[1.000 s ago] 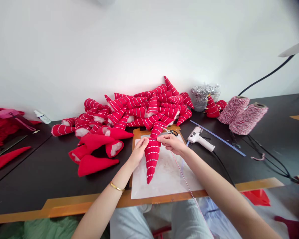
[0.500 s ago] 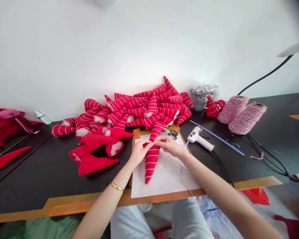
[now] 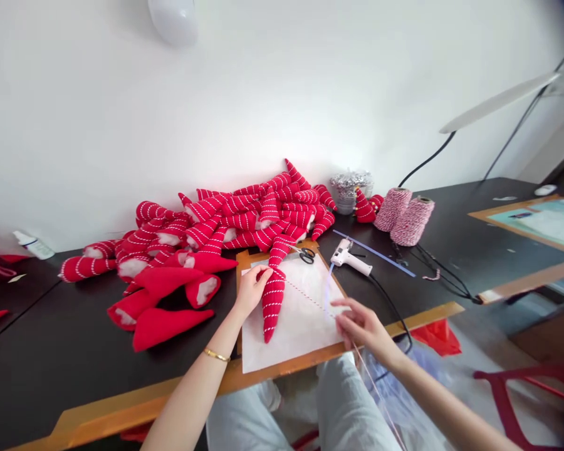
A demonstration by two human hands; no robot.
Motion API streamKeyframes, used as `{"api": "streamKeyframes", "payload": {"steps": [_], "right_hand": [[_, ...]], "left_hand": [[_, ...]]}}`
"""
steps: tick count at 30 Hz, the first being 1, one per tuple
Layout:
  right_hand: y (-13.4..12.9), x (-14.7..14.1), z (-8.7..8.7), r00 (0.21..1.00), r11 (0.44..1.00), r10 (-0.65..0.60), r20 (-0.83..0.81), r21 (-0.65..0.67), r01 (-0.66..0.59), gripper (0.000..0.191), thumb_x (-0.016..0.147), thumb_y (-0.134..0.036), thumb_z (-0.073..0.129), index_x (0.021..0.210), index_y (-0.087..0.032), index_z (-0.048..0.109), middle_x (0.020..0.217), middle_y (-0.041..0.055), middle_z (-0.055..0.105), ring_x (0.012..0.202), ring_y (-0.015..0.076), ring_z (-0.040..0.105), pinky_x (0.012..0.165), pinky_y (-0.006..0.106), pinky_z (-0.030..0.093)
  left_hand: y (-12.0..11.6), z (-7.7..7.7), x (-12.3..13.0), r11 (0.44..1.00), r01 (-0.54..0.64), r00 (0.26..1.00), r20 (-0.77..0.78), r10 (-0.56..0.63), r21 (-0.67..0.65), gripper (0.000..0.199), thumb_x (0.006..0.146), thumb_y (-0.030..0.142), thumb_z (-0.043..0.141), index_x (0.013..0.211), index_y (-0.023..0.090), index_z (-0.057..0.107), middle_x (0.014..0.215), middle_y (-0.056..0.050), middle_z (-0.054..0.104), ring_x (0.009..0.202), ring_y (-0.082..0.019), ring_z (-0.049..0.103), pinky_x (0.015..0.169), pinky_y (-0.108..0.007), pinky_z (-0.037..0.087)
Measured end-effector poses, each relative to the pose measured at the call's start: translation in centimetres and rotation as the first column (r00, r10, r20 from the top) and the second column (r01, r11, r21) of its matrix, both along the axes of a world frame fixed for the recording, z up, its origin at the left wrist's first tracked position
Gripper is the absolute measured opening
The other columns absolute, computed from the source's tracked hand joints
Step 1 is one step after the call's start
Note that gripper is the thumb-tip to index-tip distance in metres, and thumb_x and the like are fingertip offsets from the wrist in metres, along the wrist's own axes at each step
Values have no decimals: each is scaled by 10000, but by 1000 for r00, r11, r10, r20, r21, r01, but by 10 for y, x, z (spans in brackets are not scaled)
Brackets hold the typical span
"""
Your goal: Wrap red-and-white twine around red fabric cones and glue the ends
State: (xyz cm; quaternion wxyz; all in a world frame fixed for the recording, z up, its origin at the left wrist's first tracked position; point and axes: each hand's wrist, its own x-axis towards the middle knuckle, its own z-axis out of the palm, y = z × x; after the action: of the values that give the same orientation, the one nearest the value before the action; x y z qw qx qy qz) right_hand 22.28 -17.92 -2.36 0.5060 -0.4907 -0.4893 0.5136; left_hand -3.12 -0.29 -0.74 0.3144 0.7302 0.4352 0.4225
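My left hand (image 3: 254, 291) is closed on a stuffed red fabric cone (image 3: 273, 304), which lies with its tip toward me on white paper (image 3: 305, 332). White stitch-like lines ring the cone. A red-and-white twine (image 3: 310, 299) runs taut from beside my left fingertips to my right hand (image 3: 364, 329). The right fingers are loosely closed around it near the paper's right edge, and the rest of the strand hangs past my lap. Black-handled scissors (image 3: 306, 255) lie just beyond the cone. A white glue gun (image 3: 352, 258) rests to the right.
Behind lies a heap of striped red cones (image 3: 239, 213); plain red cones (image 3: 169, 326) lie at left. Two twine spools (image 3: 412, 222), a silver-filled tub (image 3: 350, 191) and a pale blue strip (image 3: 380, 254) are at right. A black cord (image 3: 395, 300) trails off the front edge.
My right hand has moved away from the cone, toward me and right, drawing the twine out straight. My left hand stays on the cone. The view has turned right.
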Motion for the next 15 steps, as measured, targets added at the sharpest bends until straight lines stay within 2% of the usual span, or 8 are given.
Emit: {"api": "streamKeyframes", "payload": {"steps": [3, 5, 6, 8, 9, 11, 13, 15], "right_hand": [[-69, 21, -56, 982, 983, -174, 77, -51, 178, 501, 865, -607, 665, 1129, -181, 660, 623, -18, 594, 525, 149, 550, 539, 278, 443], [-107, 35, -93, 948, 952, -265, 176, -109, 287, 542, 793, -702, 672, 908, -174, 715, 604, -1, 578, 545, 166, 537, 560, 303, 441], [-122, 41, -107, 930, 939, -284, 235, -128, 319, 577, 744, -749, 678, 748, -173, 701, 580, 7, 559, 551, 171, 522, 558, 307, 426], [-143, 49, -123, 893, 905, -349, 285, -145, 400, 643, 695, -816, 653, 636, -177, 679, 558, 10, 523, 556, 170, 485, 548, 304, 393], [-149, 51, -123, 877, 885, -392, 277, -145, 442, 656, 696, -828, 641, 638, -177, 683, 546, 2, 494, 549, 161, 458, 539, 295, 371], [-147, 47, -109, 857, 851, -478, 192, -140, 506, 649, 723, -816, 637, 695, -170, 695, 514, -31, 407, 511, 129, 375, 505, 268, 308], [-130, 35, -81, 851, 844, -524, 26, -114, 523, 613, 746, -776, 663, 744, -163, 680, 497, -69, 324, 475, 94, 276, 468, 238, 227], [-103, 12, -44, 851, 870, -493, -181, -79, 487, 575, 737, -740, 708, 743, -167, 653, 486, -106, 243, 445, 65, 179, 430, 216, 155]], "left_hand": [[4, -2, -2, 999, -37, 999, 0, 37, 25, 322, 880, 499, 561, 871, 203, 685, 903, -66, 775, 867, -255, 711, 844, -358, 529], [7, -3, -4, 997, -79, 997, 3, 79, 26, 351, 866, 526, 557, 879, 199, 684, 904, -72, 776, 872, -266, 711, 834, -366, 530], [9, -4, -4, 996, -92, 996, 2, 92, 21, 365, 859, 540, 557, 881, 198, 683, 903, -74, 775, 870, -269, 710, 826, -367, 532], [11, -5, -4, 996, -90, 996, -14, 90, 15, 382, 851, 556, 556, 886, 197, 682, 907, -74, 775, 873, -270, 709, 824, -367, 535], [12, -5, -4, 996, -83, 996, -25, 83, 16, 386, 848, 559, 554, 888, 198, 682, 910, -73, 775, 875, -270, 708, 828, -367, 536], [12, -4, -3, 997, -69, 997, -42, 70, 21, 390, 843, 563, 549, 894, 200, 683, 914, -73, 775, 883, -273, 706, 842, -371, 535], [12, -3, -2, 997, -69, 997, -45, 70, 23, 397, 834, 570, 546, 895, 202, 682, 919, -75, 775, 897, -280, 703, 856, -379, 534], [12, -2, -3, 997, -72, 996, -41, 73, 15, 404, 824, 579, 549, 892, 204, 681, 922, -78, 775, 905, -286, 701, 863, -384, 536]]}}
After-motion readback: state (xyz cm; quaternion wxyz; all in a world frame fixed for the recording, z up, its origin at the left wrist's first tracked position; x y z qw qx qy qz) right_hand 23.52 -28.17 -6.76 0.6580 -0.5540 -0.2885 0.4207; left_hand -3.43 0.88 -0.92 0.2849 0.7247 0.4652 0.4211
